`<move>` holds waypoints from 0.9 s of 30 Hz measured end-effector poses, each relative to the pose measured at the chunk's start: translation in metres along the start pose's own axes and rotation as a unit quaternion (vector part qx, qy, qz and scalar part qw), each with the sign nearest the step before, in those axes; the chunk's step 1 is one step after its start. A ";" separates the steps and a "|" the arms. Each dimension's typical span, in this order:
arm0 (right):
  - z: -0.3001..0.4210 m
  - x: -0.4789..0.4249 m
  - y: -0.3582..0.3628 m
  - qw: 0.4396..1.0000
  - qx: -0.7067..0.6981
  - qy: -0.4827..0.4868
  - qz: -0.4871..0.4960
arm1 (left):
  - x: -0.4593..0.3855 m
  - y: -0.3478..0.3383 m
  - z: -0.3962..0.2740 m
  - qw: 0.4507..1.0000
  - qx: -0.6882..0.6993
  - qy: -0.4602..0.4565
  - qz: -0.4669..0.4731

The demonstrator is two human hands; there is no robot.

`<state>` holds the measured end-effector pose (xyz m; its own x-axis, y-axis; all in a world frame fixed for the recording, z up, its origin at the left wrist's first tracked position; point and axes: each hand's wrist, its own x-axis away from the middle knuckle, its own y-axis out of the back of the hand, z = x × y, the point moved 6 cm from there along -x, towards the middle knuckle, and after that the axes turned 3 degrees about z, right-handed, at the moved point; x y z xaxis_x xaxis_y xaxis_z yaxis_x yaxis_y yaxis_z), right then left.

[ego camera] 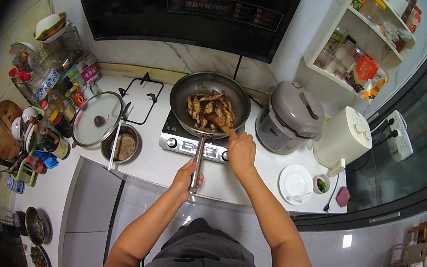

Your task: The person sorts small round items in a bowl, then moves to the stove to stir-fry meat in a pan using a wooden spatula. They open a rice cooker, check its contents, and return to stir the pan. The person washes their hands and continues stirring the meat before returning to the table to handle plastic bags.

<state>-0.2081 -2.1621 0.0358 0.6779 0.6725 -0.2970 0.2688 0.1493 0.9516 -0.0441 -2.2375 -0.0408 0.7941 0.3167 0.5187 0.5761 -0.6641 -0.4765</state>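
Note:
My left hand point(184, 177) grips the long metal handle point(198, 160) of a dark wok point(180, 95). The wok sits on an induction cooktop point(172, 142) with knobs and a lit panel. Browned pieces of food point(223, 108), perhaps small fried fish, lie in the wok. In my right hand point(241, 152) is a wooden spatula point(217, 121), its blade down among the pieces. The fingers hide the end of its handle.
A glass lid point(97, 118) leans by a metal pot point(126, 147) on the left, near bottles point(58, 118). To the right stand a pressure cooker point(292, 116), a cream air fryer point(343, 140), a white plate point(296, 183) and a small bowl point(321, 184). A dark range hood point(180, 25) hangs above.

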 end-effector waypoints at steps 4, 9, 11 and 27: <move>0.002 -0.009 0.004 0.997 -0.027 -0.002 -0.070 | 0.000 -0.001 -0.001 1.000 0.005 -0.005 0.013; 0.006 -0.013 -0.029 0.999 -0.014 0.008 0.052 | -0.001 0.002 0.001 1.000 -0.006 -0.008 0.012; 0.005 -0.012 -0.038 0.996 -0.010 0.013 0.090 | -0.003 0.003 0.003 1.000 0.005 -0.003 0.007; 0.004 0.004 0.009 0.995 -0.019 0.046 0.082 | 0.003 -0.001 -0.003 1.000 0.008 -0.009 0.014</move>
<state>-0.1999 -2.1612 0.0428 0.6450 0.7528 -0.1309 0.1332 0.0579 0.9894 -0.0428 -2.2383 -0.0368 0.8135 0.3104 0.4917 0.5561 -0.6625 -0.5018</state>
